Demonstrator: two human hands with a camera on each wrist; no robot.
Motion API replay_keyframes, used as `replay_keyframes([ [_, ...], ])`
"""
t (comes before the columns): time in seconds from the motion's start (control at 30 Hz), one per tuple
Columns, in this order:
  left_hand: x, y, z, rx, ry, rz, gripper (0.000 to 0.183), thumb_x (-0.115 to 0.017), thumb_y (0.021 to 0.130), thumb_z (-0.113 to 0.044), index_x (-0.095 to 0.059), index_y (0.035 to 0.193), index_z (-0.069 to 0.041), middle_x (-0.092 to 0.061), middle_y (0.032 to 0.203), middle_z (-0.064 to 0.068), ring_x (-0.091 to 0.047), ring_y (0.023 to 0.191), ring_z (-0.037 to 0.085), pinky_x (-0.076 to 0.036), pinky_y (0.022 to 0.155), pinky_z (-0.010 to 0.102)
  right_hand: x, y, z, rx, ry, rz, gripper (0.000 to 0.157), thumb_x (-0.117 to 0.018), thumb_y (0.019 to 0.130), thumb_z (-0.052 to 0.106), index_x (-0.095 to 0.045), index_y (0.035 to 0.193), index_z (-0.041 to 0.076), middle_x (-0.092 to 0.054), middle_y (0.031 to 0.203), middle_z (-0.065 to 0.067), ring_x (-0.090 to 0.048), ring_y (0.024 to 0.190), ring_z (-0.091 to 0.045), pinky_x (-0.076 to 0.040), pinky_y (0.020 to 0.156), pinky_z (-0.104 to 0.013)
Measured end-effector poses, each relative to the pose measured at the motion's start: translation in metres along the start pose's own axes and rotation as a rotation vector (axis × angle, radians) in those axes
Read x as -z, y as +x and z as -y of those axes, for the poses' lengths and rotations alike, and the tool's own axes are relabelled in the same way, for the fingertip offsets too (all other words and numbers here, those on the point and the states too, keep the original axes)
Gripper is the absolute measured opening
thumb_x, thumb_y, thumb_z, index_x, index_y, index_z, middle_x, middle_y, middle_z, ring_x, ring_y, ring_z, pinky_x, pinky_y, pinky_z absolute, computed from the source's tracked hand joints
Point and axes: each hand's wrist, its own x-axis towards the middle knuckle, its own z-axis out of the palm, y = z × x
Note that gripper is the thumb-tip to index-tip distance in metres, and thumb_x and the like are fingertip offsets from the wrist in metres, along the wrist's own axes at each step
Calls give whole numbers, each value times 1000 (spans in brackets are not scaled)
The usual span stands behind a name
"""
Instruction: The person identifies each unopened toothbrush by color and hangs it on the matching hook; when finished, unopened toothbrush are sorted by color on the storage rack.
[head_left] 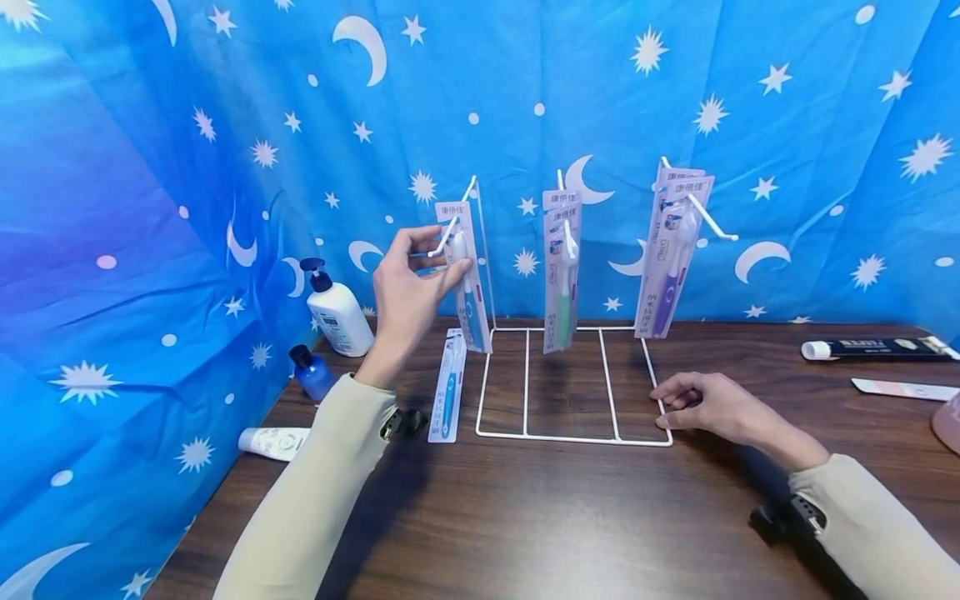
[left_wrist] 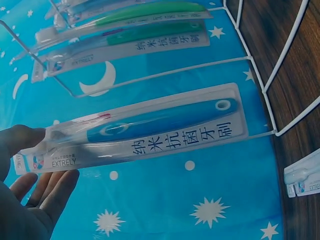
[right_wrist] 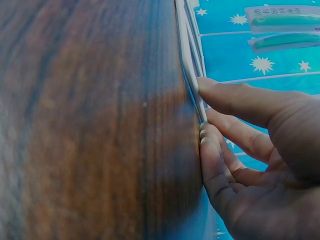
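Note:
My left hand (head_left: 411, 283) pinches a blue toothbrush in its clear pack (head_left: 467, 287) near the top, thumb in front and fingers behind. The pack hangs at the left hook of a white wire rack (head_left: 573, 439); whether the hook passes through its hole is unclear. In the left wrist view that blue toothbrush (left_wrist: 165, 122) lies across the picture, with my left hand (left_wrist: 30, 185) at its head end. Down at the rack's base, my right hand (head_left: 708, 407) grips the right-hand wire between thumb and fingers. The right wrist view shows this right hand (right_wrist: 265, 145) close up.
Packed green toothbrushes (head_left: 561, 275) hang on the middle hook, purple ones (head_left: 671, 258) on the right. Another packed blue toothbrush (head_left: 447, 387) lies left of the rack. A pump bottle (head_left: 341, 317), blue bottle (head_left: 311, 375) and white tube (head_left: 276, 442) stand left; a black toothpaste tube (head_left: 873, 348) lies right.

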Motion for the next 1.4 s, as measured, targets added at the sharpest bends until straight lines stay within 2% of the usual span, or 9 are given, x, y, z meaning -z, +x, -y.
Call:
replay_keyframes([
  [0.23, -6, 6, 5, -4, 27, -3, 49, -79, 82, -25, -57, 124, -11, -64, 106, 7, -66, 92, 13, -54, 75, 24, 0, 0, -1, 5, 1, -2, 39, -79, 80, 31, -69, 110, 7, -62, 88, 0, -52, 79, -18, -43, 68, -28],
  [0.4, -6, 5, 9, 1, 3, 17, 54, -80, 81, -25, -55, 127, -10, -62, 108, 10, -66, 93, 16, -54, 78, 26, -1, 0, -1, 7, 12, 0, 39, -79, 80, 30, -69, 110, 7, -61, 88, 0, -52, 79, -18, -42, 67, -28],
  [0.53, -2, -1, 18, 20, 3, 58, 62, -81, 80, -21, -52, 134, -10, -63, 112, 11, -65, 98, 17, -53, 82, 29, -1, 1, 0, 17, 11, 2, 39, -79, 80, 30, -69, 109, 6, -61, 88, 0, -52, 79, -18, -43, 67, -27],
  [0.7, 0, -8, 35, 73, 74, 90, 60, -81, 80, -18, -53, 132, -9, -65, 113, 9, -66, 101, 22, -54, 82, 32, 1, 1, 1, 21, 2, -10, 38, -80, 80, 30, -69, 109, 7, -61, 86, 1, -51, 78, -18, -42, 66, -27],
  [0.9, -1, -17, 73, 192, 224, 142, 56, -81, 79, -21, -58, 129, -10, -67, 114, 7, -67, 99, 23, -53, 82, 34, 1, 2, 0, -1, -8, 5, 39, -79, 80, 31, -69, 109, 8, -60, 86, 0, -51, 79, -19, -42, 68, -29],
  [1.13, -5, -30, 115, 366, 309, 200, 50, -81, 78, -21, -62, 123, -8, -68, 112, 9, -67, 98, 22, -51, 86, 36, 0, 2, 0, 3, -2, 9, 40, -78, 81, 32, -68, 110, 8, -60, 87, -1, -52, 79, -20, -42, 68, -29],
  [1.3, -18, -36, 136, 535, 330, 229, 46, -81, 77, -25, -68, 115, -4, -69, 107, 11, -64, 96, 23, -50, 83, 37, 1, 2, 0, 3, -9, 8, 40, -78, 81, 33, -69, 110, 8, -60, 87, -1, -51, 79, -19, -42, 68, -30],
  [1.4, -26, -38, 142, 606, 363, 242, 41, -81, 77, -28, -70, 109, -4, -67, 106, 11, -59, 98, 25, -49, 84, 37, 1, 2, 0, 8, -9, 6, 39, -79, 80, 32, -69, 109, 8, -60, 86, 0, -52, 78, -19, -42, 67, -28],
])
